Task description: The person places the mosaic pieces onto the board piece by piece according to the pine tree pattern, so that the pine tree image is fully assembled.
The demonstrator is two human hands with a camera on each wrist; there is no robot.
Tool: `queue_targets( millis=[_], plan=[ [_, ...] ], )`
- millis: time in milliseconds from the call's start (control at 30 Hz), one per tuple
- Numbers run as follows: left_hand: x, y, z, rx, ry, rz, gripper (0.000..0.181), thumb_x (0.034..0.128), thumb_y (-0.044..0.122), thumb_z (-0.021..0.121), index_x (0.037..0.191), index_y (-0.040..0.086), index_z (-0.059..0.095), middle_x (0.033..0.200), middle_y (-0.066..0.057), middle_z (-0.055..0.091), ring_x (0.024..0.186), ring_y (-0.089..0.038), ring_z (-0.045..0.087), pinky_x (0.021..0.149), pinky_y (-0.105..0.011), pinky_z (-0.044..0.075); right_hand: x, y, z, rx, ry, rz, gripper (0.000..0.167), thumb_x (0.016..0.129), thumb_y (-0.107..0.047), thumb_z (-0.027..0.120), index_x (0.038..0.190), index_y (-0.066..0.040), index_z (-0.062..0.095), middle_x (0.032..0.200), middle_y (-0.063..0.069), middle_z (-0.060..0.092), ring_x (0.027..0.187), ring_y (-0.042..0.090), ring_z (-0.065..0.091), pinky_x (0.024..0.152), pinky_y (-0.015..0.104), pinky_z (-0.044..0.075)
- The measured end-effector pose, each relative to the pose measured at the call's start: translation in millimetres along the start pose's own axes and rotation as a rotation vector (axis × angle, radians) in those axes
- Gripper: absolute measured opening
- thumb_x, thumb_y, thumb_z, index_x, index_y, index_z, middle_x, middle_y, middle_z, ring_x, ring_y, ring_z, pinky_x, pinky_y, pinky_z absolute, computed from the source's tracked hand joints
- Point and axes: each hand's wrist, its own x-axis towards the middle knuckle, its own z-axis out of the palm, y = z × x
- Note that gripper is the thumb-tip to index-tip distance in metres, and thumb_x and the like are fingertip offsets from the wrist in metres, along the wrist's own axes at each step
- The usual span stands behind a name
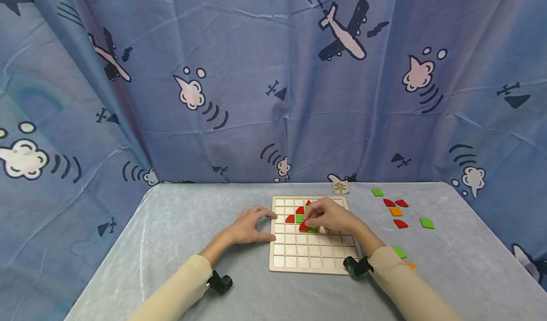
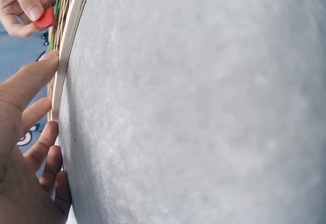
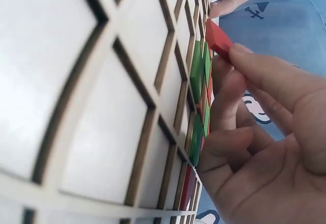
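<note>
A pale wooden grid board (image 1: 290,250) lies flat on the table. My right hand (image 1: 331,215) is over its upper middle, pinching a red quarter-round tile (image 3: 219,39) between thumb and fingertips. In the right wrist view that tile is tilted, raised off the grid. Green tiles (image 1: 300,218) and red tiles (image 1: 290,219) sit in cells around it, some hidden behind the right hand. At the board's left edge, my left hand (image 1: 247,226) is spread with thumb and forefinger apart, their tips touching the rim. It grips no tile.
Loose tiles lie right of the board: red quarter-rounds (image 1: 400,223), green pieces (image 1: 427,223) and an orange square (image 1: 396,212). Near the right forearm are another green tile (image 1: 399,252) and an orange one (image 1: 410,265). A small patterned card (image 1: 340,187) lies behind the board, before the blue curtain (image 1: 239,98).
</note>
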Motion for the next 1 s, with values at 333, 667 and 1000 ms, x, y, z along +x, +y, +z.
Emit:
queue_targets(
  millis=[333, 667, 1000],
  plan=[
    [-1.0, 0.0, -0.3, -0.009, -0.002, 0.000, 0.058, 0.0802, 0.046, 0.079, 0.131, 0.027, 0.060, 0.136, 0.001, 0.055, 0.124, -0.026, 0.047, 0.105, -0.051, 0.037, 7.5, -4, 4, -0.029, 0.005, 0.007, 0.009, 0.088, -0.003, 0.071, 0.094, 0.004, 0.071, 0.085, 0.021, 0.069, 0.067, 0.010, 0.057, 0.064, 0.023, 0.049],
    [-1.4, 0.2, -1.3, -0.008, -0.004, 0.000, 0.058, 0.0805, 0.046, 0.079, 0.132, 0.026, 0.060, 0.136, 0.000, 0.055, 0.124, -0.026, 0.047, 0.104, -0.051, 0.037, 9.8, -7, 6, -0.061, 0.010, 0.021, 0.008, 0.088, -0.002, 0.070, 0.093, 0.003, 0.072, 0.085, 0.016, 0.070, 0.069, 0.010, 0.058, 0.065, 0.024, 0.049],
    [-1.1, 0.3, -2.3, -0.006, -0.006, 0.007, 0.058, 0.0804, 0.045, 0.079, 0.131, 0.026, 0.060, 0.135, 0.000, 0.056, 0.123, -0.026, 0.047, 0.104, -0.050, 0.037, 10.3, -7, 8, -0.099, 0.005, 0.024, 0.007, 0.087, -0.002, 0.071, 0.091, 0.003, 0.072, 0.082, 0.015, 0.069, 0.068, 0.011, 0.056, 0.063, 0.023, 0.048]
  ],
)
